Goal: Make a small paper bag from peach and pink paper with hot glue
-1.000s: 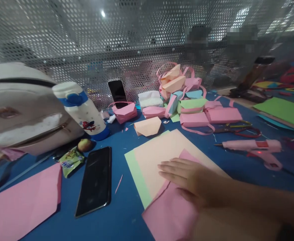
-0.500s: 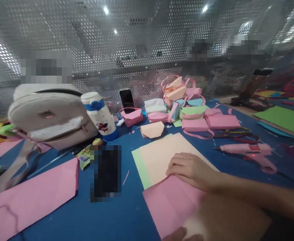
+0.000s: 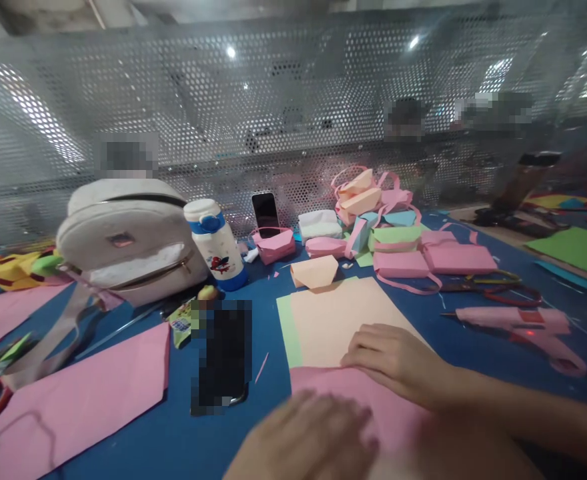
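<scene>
A pink sheet of paper [image 3: 323,379] lies in front of me. It overlaps a peach sheet [image 3: 343,313], which rests on a light green sheet [image 3: 289,333]. My right hand [image 3: 398,363] is laid palm down across the pink sheet's far edge, its fingers stretched over the paper. Nearer to me, my left hand [image 3: 308,437] is over the left part of the pink sheet with fingers extended, slightly blurred by motion. Neither hand encloses anything visible. The near part of the pink paper is hidden or blurred.
Folded paper bags [image 3: 398,260] are piled at the back, beside a peach folded piece [image 3: 314,272]. A pink glue gun [image 3: 516,320] and scissors [image 3: 513,293] lie right. Left are a bottle [image 3: 218,250], a backpack [image 3: 128,233], a dark phone [image 3: 223,353] and pink paper [image 3: 98,387].
My left hand has risen from the bottom edge and moved forward over the pink sheet. My right hand stays on its far edge. The view has tilted up and shifted slightly left.
</scene>
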`<state>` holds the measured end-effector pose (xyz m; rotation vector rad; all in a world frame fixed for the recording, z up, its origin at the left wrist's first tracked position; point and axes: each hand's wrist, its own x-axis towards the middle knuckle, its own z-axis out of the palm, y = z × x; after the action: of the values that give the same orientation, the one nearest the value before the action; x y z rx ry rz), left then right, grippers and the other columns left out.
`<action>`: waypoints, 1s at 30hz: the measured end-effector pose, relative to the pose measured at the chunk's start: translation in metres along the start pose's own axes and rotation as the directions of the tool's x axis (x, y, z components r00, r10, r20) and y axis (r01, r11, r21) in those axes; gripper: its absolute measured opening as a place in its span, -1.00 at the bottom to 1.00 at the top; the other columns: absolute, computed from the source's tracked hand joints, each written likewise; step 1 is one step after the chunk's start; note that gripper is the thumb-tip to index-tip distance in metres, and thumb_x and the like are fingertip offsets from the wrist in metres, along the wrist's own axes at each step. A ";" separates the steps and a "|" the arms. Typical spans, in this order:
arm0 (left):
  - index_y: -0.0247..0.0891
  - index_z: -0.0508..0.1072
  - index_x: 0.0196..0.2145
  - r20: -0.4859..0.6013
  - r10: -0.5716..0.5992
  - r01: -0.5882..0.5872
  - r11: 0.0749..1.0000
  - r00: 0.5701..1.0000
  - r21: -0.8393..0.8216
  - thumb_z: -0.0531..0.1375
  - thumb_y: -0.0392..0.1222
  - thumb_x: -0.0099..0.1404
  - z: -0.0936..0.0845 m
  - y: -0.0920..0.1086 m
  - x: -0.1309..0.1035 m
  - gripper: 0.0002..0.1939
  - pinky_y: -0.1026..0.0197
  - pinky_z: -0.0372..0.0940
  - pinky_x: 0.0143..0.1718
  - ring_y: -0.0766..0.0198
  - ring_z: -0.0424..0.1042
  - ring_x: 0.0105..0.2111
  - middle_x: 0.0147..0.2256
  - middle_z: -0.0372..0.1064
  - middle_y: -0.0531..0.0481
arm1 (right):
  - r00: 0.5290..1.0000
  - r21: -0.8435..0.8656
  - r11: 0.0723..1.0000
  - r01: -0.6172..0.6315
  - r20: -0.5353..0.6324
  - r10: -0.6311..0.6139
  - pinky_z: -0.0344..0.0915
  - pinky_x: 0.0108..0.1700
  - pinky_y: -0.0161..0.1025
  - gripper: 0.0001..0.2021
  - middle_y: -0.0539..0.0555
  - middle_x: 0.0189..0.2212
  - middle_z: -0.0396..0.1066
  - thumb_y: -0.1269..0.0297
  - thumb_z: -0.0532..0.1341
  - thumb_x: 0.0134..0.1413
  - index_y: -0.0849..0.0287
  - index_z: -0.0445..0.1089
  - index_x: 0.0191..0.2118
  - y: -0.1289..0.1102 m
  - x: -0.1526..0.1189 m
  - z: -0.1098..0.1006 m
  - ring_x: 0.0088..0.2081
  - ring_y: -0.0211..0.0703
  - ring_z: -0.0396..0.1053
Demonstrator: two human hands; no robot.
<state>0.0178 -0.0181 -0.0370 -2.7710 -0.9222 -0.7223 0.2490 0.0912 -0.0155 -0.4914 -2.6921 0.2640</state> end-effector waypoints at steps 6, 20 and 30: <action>-0.23 0.44 -0.04 0.176 -0.357 0.368 0.929 0.917 -0.031 0.12 -0.36 0.35 -0.019 -0.032 0.027 -0.75 0.16 0.42 -0.31 0.17 0.47 -0.28 -0.22 0.47 -0.08 | 0.992 -0.112 0.990 0.080 -0.090 -0.091 0.22 -0.27 -0.23 -0.74 0.06 -0.32 0.49 0.43 0.02 0.37 0.16 0.48 -0.16 0.000 0.009 0.007 -0.30 -0.16 0.36; -0.36 0.26 0.11 0.149 -0.215 0.232 0.967 0.965 -0.106 -0.04 -0.31 0.42 -0.001 -0.009 0.014 -0.66 0.26 0.45 -0.40 0.23 0.45 -0.40 -0.30 0.40 -0.13 | 0.954 -0.260 0.944 0.205 -0.163 -0.253 0.26 -0.31 -0.23 -0.70 0.09 -0.37 0.49 0.47 -0.01 0.37 0.26 0.47 -0.26 -0.005 0.014 0.008 -0.34 -0.17 0.36; -0.31 0.46 0.03 -0.009 0.057 -0.056 0.991 0.998 0.119 0.00 -0.33 0.48 -0.001 -0.001 0.012 -0.70 0.30 0.45 -0.20 0.28 0.53 -0.21 -0.03 0.53 0.01 | 0.930 -0.189 0.950 0.250 -0.227 -0.290 0.35 -0.27 -0.26 -0.76 0.06 -0.37 0.55 0.47 0.03 0.36 0.27 0.46 -0.22 -0.008 -0.002 0.011 -0.31 -0.20 0.44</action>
<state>0.0248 -0.0112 -0.0308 -2.6743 -0.8518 -0.6523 0.2439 0.0819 -0.0238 -0.1759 -2.4998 -0.0861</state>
